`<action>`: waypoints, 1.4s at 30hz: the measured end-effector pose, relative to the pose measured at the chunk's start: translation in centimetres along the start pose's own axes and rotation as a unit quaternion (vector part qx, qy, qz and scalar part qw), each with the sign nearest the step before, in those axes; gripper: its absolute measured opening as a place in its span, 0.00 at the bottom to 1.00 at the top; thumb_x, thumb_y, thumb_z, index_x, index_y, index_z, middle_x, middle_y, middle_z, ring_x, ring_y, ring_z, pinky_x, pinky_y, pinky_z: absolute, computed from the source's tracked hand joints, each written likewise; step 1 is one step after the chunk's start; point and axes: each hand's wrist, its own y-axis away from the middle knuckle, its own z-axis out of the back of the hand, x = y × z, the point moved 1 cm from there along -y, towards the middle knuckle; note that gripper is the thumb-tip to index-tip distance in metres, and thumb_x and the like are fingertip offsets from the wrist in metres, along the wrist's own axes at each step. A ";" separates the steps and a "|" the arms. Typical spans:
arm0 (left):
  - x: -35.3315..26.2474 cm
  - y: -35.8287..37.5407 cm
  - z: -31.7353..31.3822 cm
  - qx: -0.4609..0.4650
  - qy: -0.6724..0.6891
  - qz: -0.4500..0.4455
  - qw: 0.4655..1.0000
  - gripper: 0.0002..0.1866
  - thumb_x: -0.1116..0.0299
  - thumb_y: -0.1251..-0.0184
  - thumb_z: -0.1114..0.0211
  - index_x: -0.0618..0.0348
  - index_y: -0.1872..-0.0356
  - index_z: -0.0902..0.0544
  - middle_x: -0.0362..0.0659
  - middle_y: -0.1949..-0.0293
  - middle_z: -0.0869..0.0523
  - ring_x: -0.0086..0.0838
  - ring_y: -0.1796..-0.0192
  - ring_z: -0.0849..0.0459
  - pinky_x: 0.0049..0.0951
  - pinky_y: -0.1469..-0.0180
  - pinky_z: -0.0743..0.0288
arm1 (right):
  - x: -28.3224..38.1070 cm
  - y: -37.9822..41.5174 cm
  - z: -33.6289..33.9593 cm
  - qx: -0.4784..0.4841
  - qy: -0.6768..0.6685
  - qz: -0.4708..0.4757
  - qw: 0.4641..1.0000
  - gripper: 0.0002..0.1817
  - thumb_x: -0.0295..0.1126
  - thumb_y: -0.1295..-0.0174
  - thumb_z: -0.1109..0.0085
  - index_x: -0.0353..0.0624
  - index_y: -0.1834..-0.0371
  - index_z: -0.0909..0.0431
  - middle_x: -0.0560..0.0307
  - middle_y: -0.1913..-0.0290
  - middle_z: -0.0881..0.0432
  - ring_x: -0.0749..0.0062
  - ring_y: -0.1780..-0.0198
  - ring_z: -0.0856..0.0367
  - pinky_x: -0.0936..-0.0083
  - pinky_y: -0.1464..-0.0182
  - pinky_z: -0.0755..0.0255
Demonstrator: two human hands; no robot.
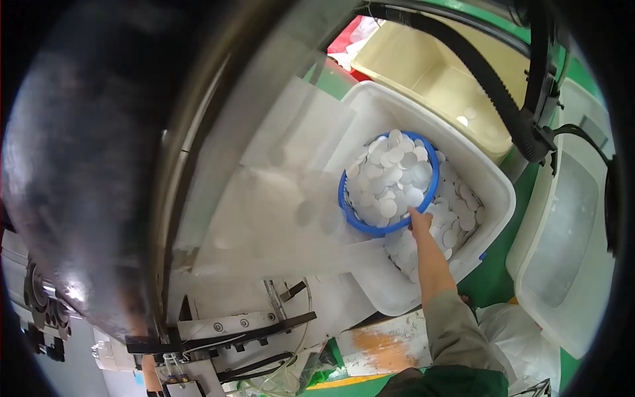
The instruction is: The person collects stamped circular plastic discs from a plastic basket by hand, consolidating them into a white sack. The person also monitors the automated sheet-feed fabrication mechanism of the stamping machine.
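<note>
I cannot tell the left hand's state. Inside the white tub, a blue basket is heaped with discs; the right hand grips its rim. Loose discs lie beside it. Right of the tub stands a pale container.

White tub: loose white discs heaped along bottom; blue basket of discs within tub, whether resting or raised unclear.
</note>
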 end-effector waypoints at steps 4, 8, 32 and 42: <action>0.3 -0.6 -0.6 0.002 0.047 -0.003 0.999 0.27 0.57 0.23 0.54 0.57 0.28 0.39 0.51 0.30 0.39 0.39 0.28 0.39 0.30 0.27 0.47 | -0.7 -0.9 4.2 0.100 0.065 -0.097 0.988 0.35 0.28 0.56 0.35 0.35 0.42 0.39 0.49 0.66 0.22 0.62 0.75 0.23 0.60 0.83 0.32; 1.1 -0.7 -1.2 0.021 0.090 -0.001 0.996 0.27 0.57 0.23 0.54 0.57 0.27 0.39 0.51 0.30 0.39 0.39 0.28 0.39 0.30 0.27 0.47 | 0.6 2.8 7.8 0.017 0.111 -0.119 0.986 0.33 0.23 0.56 0.39 0.45 0.42 0.36 0.53 0.67 0.24 0.62 0.72 0.25 0.55 0.80 0.32; -8.0 1.0 3.0 0.006 0.052 -0.141 0.989 0.28 0.56 0.21 0.62 0.59 0.27 0.40 0.52 0.29 0.41 0.43 0.27 0.41 0.33 0.28 0.46 | 10.3 25.6 16.3 0.042 -0.103 -0.085 0.990 0.10 0.20 0.56 0.41 0.40 0.69 0.28 0.56 0.73 0.30 0.66 0.77 0.30 0.63 0.80 0.33; -5.7 -0.8 1.9 -0.017 0.055 -0.183 0.981 0.21 0.67 0.21 0.60 0.64 0.32 0.37 0.53 0.28 0.39 0.49 0.28 0.40 0.37 0.28 0.45 | 11.2 34.6 25.1 0.095 -0.080 -0.039 0.991 0.08 0.21 0.54 0.43 0.42 0.69 0.26 0.59 0.73 0.26 0.69 0.75 0.27 0.71 0.74 0.31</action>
